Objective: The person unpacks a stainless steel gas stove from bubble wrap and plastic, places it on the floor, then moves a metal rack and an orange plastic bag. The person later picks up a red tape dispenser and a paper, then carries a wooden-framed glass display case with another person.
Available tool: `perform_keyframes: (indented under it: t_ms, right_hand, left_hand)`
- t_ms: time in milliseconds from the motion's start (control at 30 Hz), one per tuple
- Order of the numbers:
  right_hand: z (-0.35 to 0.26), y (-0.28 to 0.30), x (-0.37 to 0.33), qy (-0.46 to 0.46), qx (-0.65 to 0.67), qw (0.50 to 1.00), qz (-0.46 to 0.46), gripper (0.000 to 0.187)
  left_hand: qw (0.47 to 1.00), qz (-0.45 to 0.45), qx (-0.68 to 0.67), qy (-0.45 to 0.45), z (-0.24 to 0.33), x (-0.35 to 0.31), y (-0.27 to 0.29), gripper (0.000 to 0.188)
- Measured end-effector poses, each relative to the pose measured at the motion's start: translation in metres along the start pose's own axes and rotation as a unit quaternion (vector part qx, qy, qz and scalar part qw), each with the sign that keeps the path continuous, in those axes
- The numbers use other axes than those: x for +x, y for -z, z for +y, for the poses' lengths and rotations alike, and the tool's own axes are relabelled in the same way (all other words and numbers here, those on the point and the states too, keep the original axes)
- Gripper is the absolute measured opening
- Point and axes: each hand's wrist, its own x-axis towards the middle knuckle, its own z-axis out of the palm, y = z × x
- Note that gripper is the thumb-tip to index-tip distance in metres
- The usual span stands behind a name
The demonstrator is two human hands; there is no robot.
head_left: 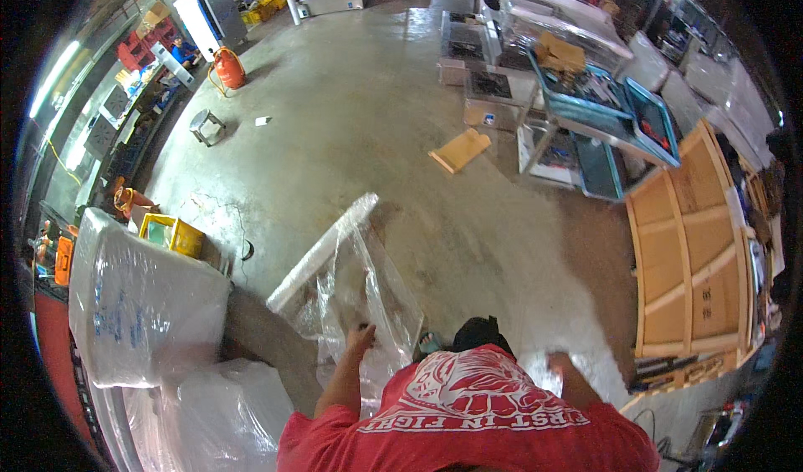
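My left hand is closed at the edge of a sheet of clear plastic wrap, its fingers pressed together on it. The sheet runs from a long whitish roll of wrap lying slantwise on the floor. Out to the right of my body, my right hand hangs low over a bright patch of floor. Its fingers are too small and dim to make out, and I cannot tell whether it holds anything. A sandalled foot shows between the sheet and my dark clothing.
Bulky plastic-wrapped items stand close on the left, beside a yellow crate. A wooden crate is at right. Farther off are a trolley with blue trays, flat cardboard, a stool and an orange gas cylinder.
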Motion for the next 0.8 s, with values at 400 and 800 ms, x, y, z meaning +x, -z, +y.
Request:
perform_keyframes:
  t_ms: [400, 800]
  right_hand:
    - [-0.399, 0.124, 0.286, 0.040, -0.080, 0.995, -0.033, 0.044]
    - [-1.075, 0.336, 0.415, 0.360, -0.041, 0.882, 0.301, 0.050]
  left_hand:
    - [0.989, 0.067, -0.092, 0.096, 0.249, 0.220, -0.037, 0.026]
    - [0.965, 0.135, -0.037, 0.221, 0.435, 0.429, -0.042, 0.029]
